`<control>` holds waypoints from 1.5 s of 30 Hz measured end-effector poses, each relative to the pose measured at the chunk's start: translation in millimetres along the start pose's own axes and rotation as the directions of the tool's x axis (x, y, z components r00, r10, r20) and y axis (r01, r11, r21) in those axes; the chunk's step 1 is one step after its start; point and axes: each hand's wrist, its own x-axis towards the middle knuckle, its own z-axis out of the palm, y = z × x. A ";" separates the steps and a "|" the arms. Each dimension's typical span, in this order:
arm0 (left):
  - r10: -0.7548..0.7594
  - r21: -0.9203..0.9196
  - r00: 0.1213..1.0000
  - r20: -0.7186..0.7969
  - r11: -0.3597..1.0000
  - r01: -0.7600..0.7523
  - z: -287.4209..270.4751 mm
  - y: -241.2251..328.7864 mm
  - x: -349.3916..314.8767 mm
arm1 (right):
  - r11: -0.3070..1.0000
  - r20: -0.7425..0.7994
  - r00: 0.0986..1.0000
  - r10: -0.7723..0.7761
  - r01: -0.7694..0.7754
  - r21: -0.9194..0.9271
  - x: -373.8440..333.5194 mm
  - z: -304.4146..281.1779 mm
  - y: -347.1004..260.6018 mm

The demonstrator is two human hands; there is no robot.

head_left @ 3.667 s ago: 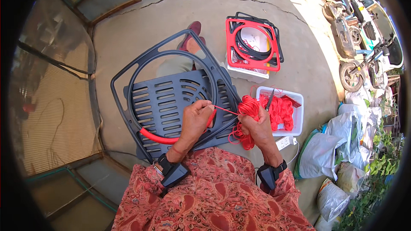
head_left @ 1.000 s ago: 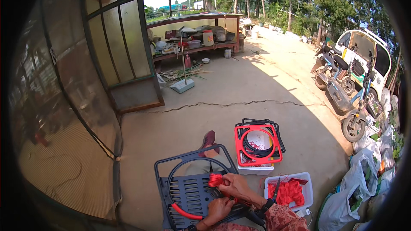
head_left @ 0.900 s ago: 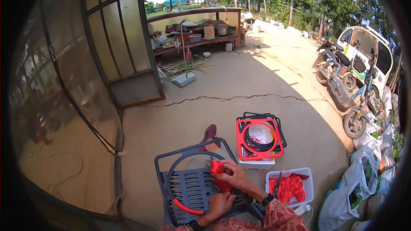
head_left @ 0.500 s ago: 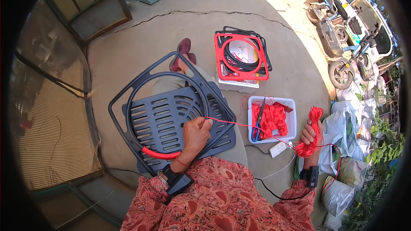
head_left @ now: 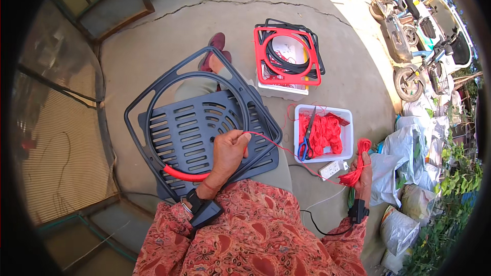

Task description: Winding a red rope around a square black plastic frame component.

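Observation:
Across my lap lies a dark grey slatted plastic board [head_left: 180,132], and on it a black plastic frame [head_left: 134,103] holding a round ring inside. Glossy red cord is wound tightly around the ring's near part, forming a red wrapped section [head_left: 185,175]. My left hand [head_left: 228,154] is closed at the ring's right side, pinching the red cord [head_left: 276,144] between thumb and fingers. From there the strand sags over to a hank of red cord [head_left: 353,175], which my right hand [head_left: 365,173] grips out to the right.
A white tray [head_left: 350,138] holds more red cord and blue-handled scissors [head_left: 306,145]. Beyond it, a red frame [head_left: 262,61] and black frames top a white box [head_left: 286,90]. A power strip [head_left: 333,169] lies near the tray. Sacks [head_left: 391,174] line the right; a screen panel [head_left: 66,163] stands left.
My right hand has come down and slightly left, tipping the hank over. The taut strand between my hands now hangs slacker. My left hand stays at the ring.

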 end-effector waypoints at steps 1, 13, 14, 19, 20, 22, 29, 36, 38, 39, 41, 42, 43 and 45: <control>0.003 0.006 1.000 0.000 1.000 -0.003 0.2 1.8 -1.7 | 0.989 0.080 0.996 -0.051 0.061 -0.131 -5.0 45.4 -0.4; 0.207 0.243 0.967 -0.151 0.956 -0.167 8.2 -23.5 -6.5 | 0.124 0.873 0.469 -0.129 0.882 -0.455 -51.4 248.4 5.4; 0.228 0.283 0.962 -0.150 0.942 -0.179 8.6 -24.4 -7.2 | 0.121 0.876 0.466 -0.125 0.883 -0.453 -52.4 251.7 5.7; 0.374 0.448 0.917 -0.140 0.850 -0.278 13.3 -6.2 -16.1 | -0.200 0.842 0.539 -0.004 0.825 -0.529 -59.4 291.2 25.8; 0.395 0.471 0.909 -0.129 0.832 -0.294 14.5 -4.7 -16.6 | -0.206 0.841 0.541 -0.005 0.823 -0.530 -57.9 293.8 30.7; 0.395 0.399 0.900 -0.185 0.867 -0.299 11.7 -6.5 -14.0 | -0.093 0.859 0.504 -0.091 0.854 -0.512 -54.9 301.9 38.5; 0.338 0.439 0.923 -0.185 0.869 -0.230 6.9 -15.0 -17.3 | 0.200 0.884 0.455 -0.108 0.881 -0.429 -56.4 289.3 39.8; 0.334 0.486 0.928 -0.163 0.846 -0.219 7.6 -16.5 -11.1 | 0.129 0.915 0.397 -0.074 0.913 -0.386 -44.7 303.0 50.2; 0.324 0.485 0.931 -0.171 0.850 -0.207 4.9 -17.3 -12.3 | 0.081 0.922 0.387 0.004 0.919 -0.386 -56.2 309.0 38.3; 0.314 0.484 0.934 -0.169 0.852 -0.199 5.5 -16.9 -11.8 | -0.062 0.934 0.353 -0.043 0.933 -0.356 -62.0 315.6 29.9; 0.307 0.480 0.935 -0.176 0.856 -0.191 7.7 -18.7 -12.4 | -0.204 0.948 0.308 -0.084 0.926 -0.319 -61.7 327.3 26.8; 0.309 0.476 0.936 -0.171 0.857 -0.196 8.2 -17.9 -11.9 | -0.247 0.948 0.310 -0.075 0.915 -0.319 -58.8 333.3 28.3; 0.317 0.478 0.934 -0.167 0.854 -0.204 9.0 -17.5 -12.8 | -0.288 0.947 0.313 -0.067 0.903 -0.319 -56.0 337.9 30.8; 0.322 0.498 0.933 -0.160 0.843 -0.206 9.8 -18.5 -15.1 | -0.333 0.950 0.308 -0.057 0.891 -0.309 -48.4 343.9 40.2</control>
